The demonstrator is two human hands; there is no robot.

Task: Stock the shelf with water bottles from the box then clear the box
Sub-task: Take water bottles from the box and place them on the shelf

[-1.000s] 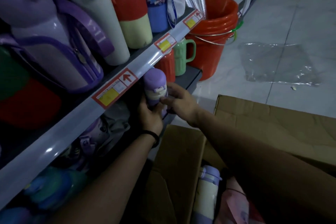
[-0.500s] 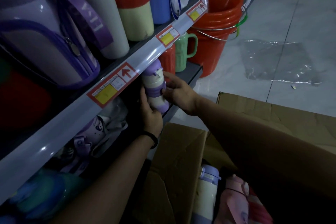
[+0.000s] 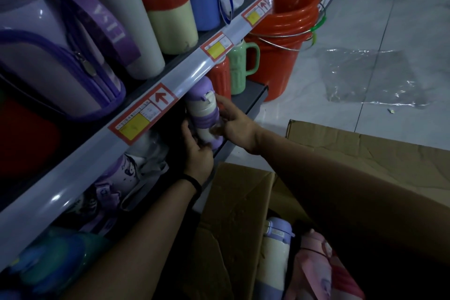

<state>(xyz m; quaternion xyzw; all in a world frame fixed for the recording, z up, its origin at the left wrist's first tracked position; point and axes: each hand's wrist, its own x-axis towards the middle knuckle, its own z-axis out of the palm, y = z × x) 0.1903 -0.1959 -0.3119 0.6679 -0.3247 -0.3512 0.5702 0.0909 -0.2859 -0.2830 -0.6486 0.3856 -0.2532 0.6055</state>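
Purple bottle (image 3: 203, 114) higher, under shelf edge (image 3: 97, 146)

Both arms reach forward and left. The left hand (image 3: 198, 158), a dark band on its wrist, cups from below with fingers curled upward. The right hand (image 3: 235, 124) grips from the right side, fingers spread forward.

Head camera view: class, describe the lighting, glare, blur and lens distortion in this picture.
Head view: dim overall, the lower shelf bay and the inside of the cardboard box nearly black; soft glare streaks on the shelf rail and on the plastic sheet on the floor; wide-angle bending curves the rail and floor lines; the bottles at the left edge look soft, while the purple bottle in both hands is fairly sharp.
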